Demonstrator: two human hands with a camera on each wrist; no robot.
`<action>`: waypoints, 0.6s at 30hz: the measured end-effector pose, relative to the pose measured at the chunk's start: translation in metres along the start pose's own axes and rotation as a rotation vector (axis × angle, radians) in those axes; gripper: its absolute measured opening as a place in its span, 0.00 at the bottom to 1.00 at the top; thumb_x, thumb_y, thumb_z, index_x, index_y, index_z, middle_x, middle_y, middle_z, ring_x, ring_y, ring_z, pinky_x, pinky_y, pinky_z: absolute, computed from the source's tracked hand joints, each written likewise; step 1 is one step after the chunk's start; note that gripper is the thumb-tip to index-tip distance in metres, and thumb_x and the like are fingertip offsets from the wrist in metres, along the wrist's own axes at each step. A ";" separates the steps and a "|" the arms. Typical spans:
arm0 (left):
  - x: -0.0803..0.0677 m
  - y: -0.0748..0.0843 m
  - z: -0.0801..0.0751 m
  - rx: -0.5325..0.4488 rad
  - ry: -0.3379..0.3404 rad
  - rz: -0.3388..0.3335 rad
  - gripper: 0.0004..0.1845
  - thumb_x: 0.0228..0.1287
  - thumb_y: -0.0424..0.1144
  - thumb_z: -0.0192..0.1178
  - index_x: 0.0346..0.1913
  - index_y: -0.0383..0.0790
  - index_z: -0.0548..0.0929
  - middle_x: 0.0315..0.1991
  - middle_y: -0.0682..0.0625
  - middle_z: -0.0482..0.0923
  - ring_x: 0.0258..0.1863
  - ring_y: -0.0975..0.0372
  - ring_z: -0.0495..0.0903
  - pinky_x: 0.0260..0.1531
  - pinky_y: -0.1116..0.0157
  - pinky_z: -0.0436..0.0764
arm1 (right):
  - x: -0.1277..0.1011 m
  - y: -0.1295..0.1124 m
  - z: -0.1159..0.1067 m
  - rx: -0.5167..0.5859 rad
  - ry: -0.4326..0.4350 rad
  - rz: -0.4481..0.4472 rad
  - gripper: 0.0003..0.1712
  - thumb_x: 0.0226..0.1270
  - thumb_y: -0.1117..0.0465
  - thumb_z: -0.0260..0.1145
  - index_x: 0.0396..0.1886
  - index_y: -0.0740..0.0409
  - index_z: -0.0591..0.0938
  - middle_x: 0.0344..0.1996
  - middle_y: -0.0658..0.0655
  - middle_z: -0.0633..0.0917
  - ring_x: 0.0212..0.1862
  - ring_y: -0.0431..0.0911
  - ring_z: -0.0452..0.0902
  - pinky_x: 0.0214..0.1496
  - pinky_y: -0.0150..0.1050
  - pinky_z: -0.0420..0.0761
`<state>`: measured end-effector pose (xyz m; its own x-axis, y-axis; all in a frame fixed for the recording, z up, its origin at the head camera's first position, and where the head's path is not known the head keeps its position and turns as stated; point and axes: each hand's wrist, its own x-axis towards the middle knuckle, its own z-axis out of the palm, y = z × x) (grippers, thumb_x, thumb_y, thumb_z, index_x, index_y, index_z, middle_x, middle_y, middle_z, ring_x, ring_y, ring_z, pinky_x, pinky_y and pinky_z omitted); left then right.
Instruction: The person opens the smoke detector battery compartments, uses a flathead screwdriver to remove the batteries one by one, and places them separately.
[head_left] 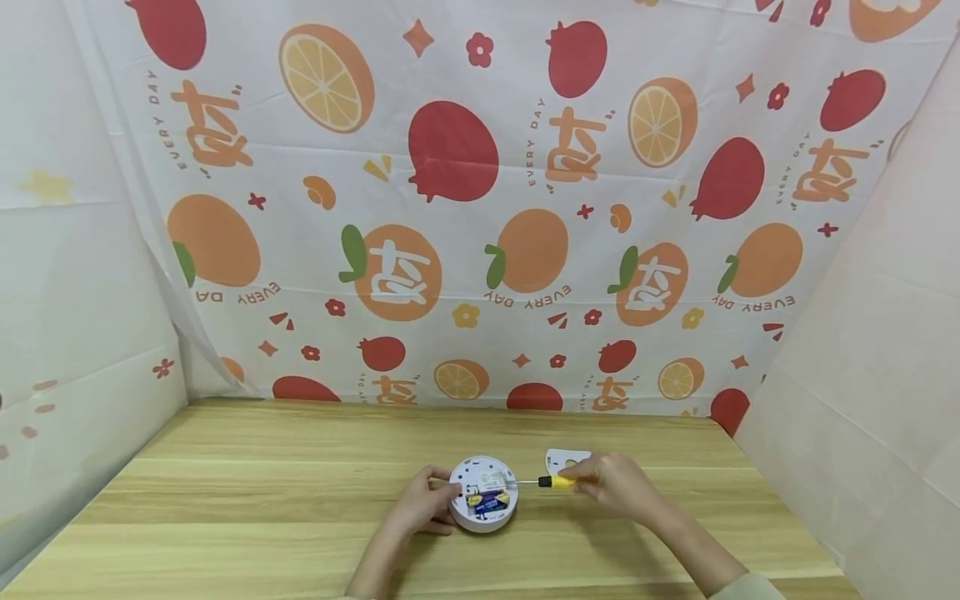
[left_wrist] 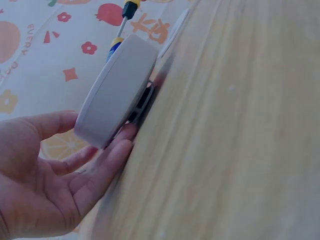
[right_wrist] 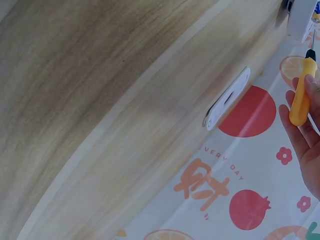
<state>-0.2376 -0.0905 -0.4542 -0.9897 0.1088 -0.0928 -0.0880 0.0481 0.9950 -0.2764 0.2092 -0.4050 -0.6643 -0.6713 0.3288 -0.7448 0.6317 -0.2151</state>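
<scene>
Wood with pale and tan stripes makes up the flat table top (head_left: pixel 225 517). A white cloth (head_left: pixel 480 208) hangs behind it, and plain white sheets close in both sides. The cloth has pictures of orange slices, whole oranges, red fruits and small flowers. The words "EVERY DAY" are printed on it many times, some of them upside down, next to big orange signs.

The round white plastic device (head_left: pixel 484 493) lies near the front middle of the table. Its open side faces up, and yellow and blue batteries sit inside. The left hand (head_left: pixel 420 506) curls its fingers around the device's left edge. The right hand (head_left: pixel 617 485) grips a small screwdriver with a yellow handle (head_left: pixel 557 481), and its thin metal tip reaches the device. A flat white plastic cover (head_left: pixel 567 459) lies just behind the screwdriver.
</scene>
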 end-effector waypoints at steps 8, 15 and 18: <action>-0.006 0.001 -0.007 0.092 -0.063 -0.049 0.21 0.67 0.45 0.50 0.45 0.24 0.67 0.25 0.42 0.75 0.16 0.59 0.78 0.16 0.64 0.82 | 0.000 -0.001 -0.002 0.007 0.022 0.006 0.14 0.48 0.67 0.72 0.38 0.54 0.87 0.36 0.51 0.85 0.39 0.43 0.81 0.35 0.34 0.82; -0.002 0.002 -0.004 0.061 -0.021 -0.037 0.21 0.64 0.39 0.56 0.45 0.22 0.65 0.26 0.41 0.73 0.17 0.58 0.76 0.20 0.61 0.83 | 0.000 -0.001 -0.003 0.008 0.032 0.004 0.14 0.48 0.67 0.72 0.38 0.53 0.87 0.37 0.51 0.85 0.39 0.43 0.81 0.36 0.34 0.82; -0.001 0.002 -0.003 0.031 -0.040 -0.029 0.21 0.59 0.32 0.58 0.47 0.19 0.64 0.31 0.39 0.72 0.20 0.56 0.77 0.23 0.60 0.84 | 0.001 -0.001 -0.003 0.007 0.030 0.009 0.14 0.49 0.67 0.71 0.39 0.52 0.87 0.37 0.50 0.85 0.40 0.43 0.80 0.36 0.35 0.82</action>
<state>-0.2371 -0.0936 -0.4519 -0.9815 0.1464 -0.1233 -0.1122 0.0822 0.9903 -0.2757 0.2094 -0.4014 -0.6689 -0.6535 0.3544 -0.7393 0.6347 -0.2250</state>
